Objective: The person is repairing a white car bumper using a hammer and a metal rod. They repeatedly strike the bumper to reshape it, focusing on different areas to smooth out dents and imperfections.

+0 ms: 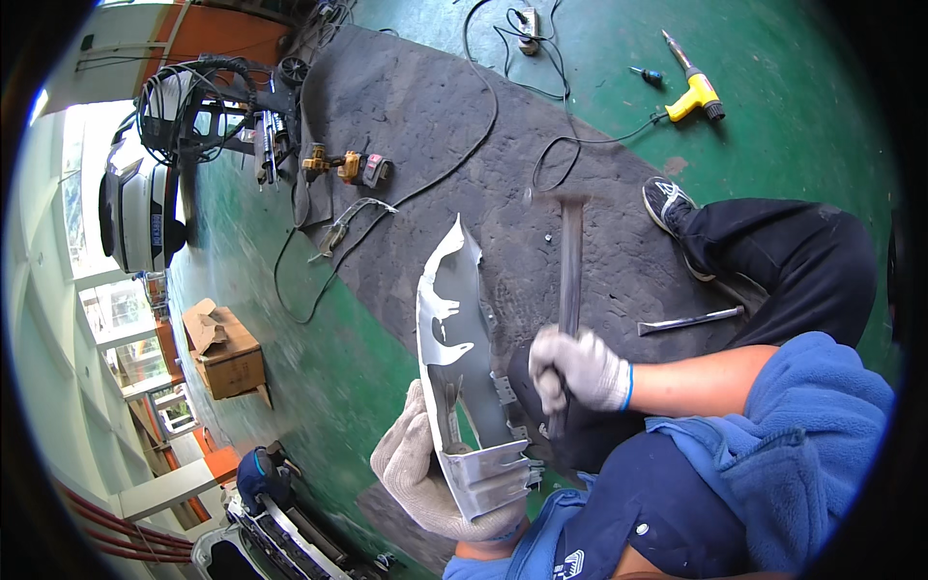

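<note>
My left hand (416,474), in a light knit glove, grips the lower end of a long silver-white car body panel piece (466,309). The panel stands on end, tilted, with cut-outs and uneven edges. My gloved right hand (583,369) is closed around the handle of a hammer (570,261), just right of the panel. The hammer's head points away from me and is blurred. It looks apart from the panel. A flat metal bar with a dark handle (688,321) lies beside my bent leg.
A worn dark mat (406,106) covers part of the green floor (793,116). Cordless power tools (353,168) and a cable lie on it. Beyond are a yellow heat gun (694,99), a small screwdriver (648,75) and a power strip (527,31). A cardboard box (230,358) stands left.
</note>
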A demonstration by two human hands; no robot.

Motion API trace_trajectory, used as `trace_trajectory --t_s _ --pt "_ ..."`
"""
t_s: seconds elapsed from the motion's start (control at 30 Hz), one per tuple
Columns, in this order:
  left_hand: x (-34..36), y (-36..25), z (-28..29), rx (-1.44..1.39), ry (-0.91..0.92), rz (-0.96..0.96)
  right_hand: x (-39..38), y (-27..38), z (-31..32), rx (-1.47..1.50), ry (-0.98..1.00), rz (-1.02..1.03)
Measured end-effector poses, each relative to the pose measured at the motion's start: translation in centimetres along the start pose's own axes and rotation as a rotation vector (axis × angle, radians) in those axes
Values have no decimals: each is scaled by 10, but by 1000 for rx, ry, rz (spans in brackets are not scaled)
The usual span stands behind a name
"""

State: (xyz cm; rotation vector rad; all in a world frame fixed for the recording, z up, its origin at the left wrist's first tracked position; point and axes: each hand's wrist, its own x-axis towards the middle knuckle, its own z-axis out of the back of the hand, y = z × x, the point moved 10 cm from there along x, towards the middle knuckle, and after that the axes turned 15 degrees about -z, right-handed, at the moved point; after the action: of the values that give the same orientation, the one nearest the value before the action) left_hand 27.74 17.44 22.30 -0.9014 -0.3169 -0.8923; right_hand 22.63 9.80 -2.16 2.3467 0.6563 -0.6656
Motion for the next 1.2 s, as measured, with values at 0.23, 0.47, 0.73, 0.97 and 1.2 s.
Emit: trace_trajectory --t_s 0.23,0.47,0.73,0.97,1.2 --pt "7 -10 -13 -9 194 -82 -2 -17 -7 -207 22 -229" --pt "0 -4 7 4 -19 27 43 -5 68 1 -210 -182" --pt "14 -3 4 157 114 -79 90 -7 275 -1034 -1002 -114" --pt "13 -5 7 191 74 -77 84 -65 341 -1195 -1009 -370" --pt "7 -4 -1 106 12 -27 100 -86 362 -1203 -974 -505"
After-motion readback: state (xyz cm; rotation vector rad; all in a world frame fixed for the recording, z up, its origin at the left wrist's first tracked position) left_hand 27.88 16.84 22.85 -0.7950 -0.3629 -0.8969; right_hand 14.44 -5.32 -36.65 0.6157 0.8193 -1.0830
